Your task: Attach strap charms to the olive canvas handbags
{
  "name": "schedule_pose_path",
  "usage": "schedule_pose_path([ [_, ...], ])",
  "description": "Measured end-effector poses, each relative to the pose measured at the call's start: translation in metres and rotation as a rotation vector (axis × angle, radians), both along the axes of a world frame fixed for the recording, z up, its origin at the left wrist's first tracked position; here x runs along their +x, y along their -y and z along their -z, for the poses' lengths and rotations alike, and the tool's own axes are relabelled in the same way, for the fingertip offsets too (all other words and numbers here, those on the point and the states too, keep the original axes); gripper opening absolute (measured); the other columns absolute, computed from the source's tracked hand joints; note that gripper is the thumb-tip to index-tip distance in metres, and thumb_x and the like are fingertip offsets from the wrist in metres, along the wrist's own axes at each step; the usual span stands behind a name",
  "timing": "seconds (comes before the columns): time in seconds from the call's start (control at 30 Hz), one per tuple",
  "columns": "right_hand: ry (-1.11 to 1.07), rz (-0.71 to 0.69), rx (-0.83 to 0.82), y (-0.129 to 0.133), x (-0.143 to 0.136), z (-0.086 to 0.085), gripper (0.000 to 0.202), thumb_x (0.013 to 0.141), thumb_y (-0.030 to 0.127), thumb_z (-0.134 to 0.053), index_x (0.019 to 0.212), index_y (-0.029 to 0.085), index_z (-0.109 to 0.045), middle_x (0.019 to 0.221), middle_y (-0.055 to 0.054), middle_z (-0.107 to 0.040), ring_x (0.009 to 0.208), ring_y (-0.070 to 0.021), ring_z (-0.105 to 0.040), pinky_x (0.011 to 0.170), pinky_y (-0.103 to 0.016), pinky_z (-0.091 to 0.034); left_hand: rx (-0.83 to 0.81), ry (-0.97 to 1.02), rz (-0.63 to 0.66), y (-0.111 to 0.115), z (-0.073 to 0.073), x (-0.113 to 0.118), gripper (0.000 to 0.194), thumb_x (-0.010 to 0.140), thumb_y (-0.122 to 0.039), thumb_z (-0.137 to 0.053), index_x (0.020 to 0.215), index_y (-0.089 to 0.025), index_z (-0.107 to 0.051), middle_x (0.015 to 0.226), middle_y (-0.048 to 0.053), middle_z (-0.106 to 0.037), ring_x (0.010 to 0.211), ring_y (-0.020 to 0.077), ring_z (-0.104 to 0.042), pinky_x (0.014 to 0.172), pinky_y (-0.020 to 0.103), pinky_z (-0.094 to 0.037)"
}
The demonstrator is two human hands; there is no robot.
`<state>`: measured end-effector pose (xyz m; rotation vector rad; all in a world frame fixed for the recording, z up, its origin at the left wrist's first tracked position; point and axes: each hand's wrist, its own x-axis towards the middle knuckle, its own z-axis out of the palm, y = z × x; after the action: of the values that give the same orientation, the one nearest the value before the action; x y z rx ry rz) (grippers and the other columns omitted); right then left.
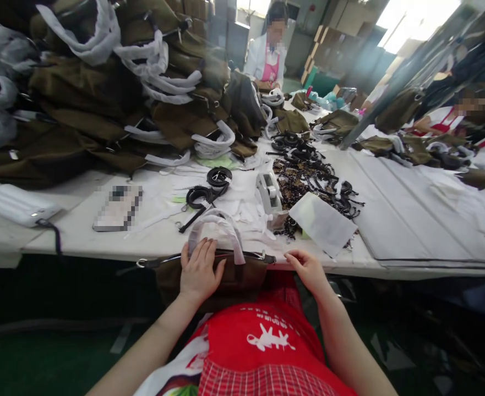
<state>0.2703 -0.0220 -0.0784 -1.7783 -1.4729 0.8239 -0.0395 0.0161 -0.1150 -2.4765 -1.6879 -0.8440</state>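
An olive-brown handbag (pixel 242 278) rests against the table's front edge, its zipped top facing up. White wrapping covers its handle (pixel 236 242), which stands up in a loop. My left hand (pixel 201 270) lies over the bag's top edge by the handle, fingers stretched and thumb apart. Just off the right end of the zip, my right hand (pixel 308 269) has its fingers curled in a pinch; anything between the fingertips is too small to make out. A metal ring (pixel 141 263) shows at the zip's left end.
Coiled black straps (pixel 201 197), a phone (pixel 118 208) and a white power bank (pixel 17 204) lie on the table. A tape dispenser (pixel 269 192) stands beside a heap of black straps and chains (pixel 304 170). Handbags (pixel 81 104) pile up left. Co-workers (pixel 270 60) are beyond.
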Motion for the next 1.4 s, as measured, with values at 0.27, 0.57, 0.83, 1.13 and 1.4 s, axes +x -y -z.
schedule_pose_path([
  [0.27, -0.08, -0.06, -0.068, -0.005, -0.015, 0.001, 0.03, 0.085, 0.047, -0.06, 0.086, 0.019, -0.07, 0.083, -0.005, -0.074, 0.08, -0.0232, -0.068, 0.077, -0.036, -0.054, -0.002, 0.073, 0.077, 0.013, -0.004, -0.004, 0.04, 0.092, -0.03, -0.054, 0.129, -0.016, -0.058, 0.133, 0.013, -0.063, 0.128, 0.0294, -0.054, 0.119, 0.054, -0.011],
  [0.57, 0.167, -0.226, -0.041, -0.025, -0.042, -0.002, 0.027, 0.088, 0.039, -0.058, 0.102, 0.019, -0.071, 0.097, -0.007, -0.07, 0.083, -0.0194, -0.065, 0.078, -0.033, -0.052, -0.062, 0.032, 0.092, 0.015, -0.007, -0.006, 0.039, 0.094, -0.03, -0.051, 0.13, -0.016, -0.056, 0.135, 0.012, -0.062, 0.13, 0.0271, -0.053, 0.119, 0.049, -0.014],
  [0.83, 0.334, -0.099, 0.081, -0.039, 0.002, -0.023, 0.021, 0.089, 0.03, -0.056, 0.095, 0.019, -0.072, 0.094, -0.008, -0.072, 0.087, -0.0214, -0.066, 0.077, -0.033, -0.05, 0.028, -0.039, 0.126, -0.002, 0.002, -0.024, 0.049, 0.092, -0.037, -0.053, 0.136, -0.016, -0.053, 0.134, 0.014, -0.062, 0.126, 0.0295, -0.056, 0.115, 0.049, -0.02],
  [1.13, 0.643, 0.206, 0.18, -0.1, 0.087, -0.074, 0.028, 0.091, 0.037, -0.051, 0.094, 0.02, -0.074, 0.095, -0.007, -0.075, 0.085, -0.0209, -0.067, 0.078, -0.028, -0.048, 0.151, -0.047, 0.123, -0.008, 0.018, -0.024, 0.059, 0.09, -0.038, -0.051, 0.144, -0.016, -0.045, 0.136, 0.016, -0.06, 0.121, 0.0312, -0.059, 0.116, 0.05, -0.02],
  [1.4, 0.73, 0.322, -0.001, -0.175, 0.168, -0.094, 0.025, 0.085, 0.027, -0.055, 0.089, 0.015, -0.077, 0.086, -0.009, -0.077, 0.084, -0.0206, -0.069, 0.074, -0.026, -0.047, 0.184, -0.046, 0.129, -0.011, 0.021, -0.026, 0.065, 0.09, -0.041, -0.046, 0.15, -0.02, -0.036, 0.134, 0.016, -0.062, 0.117, 0.0331, -0.061, 0.116, 0.052, -0.021],
])
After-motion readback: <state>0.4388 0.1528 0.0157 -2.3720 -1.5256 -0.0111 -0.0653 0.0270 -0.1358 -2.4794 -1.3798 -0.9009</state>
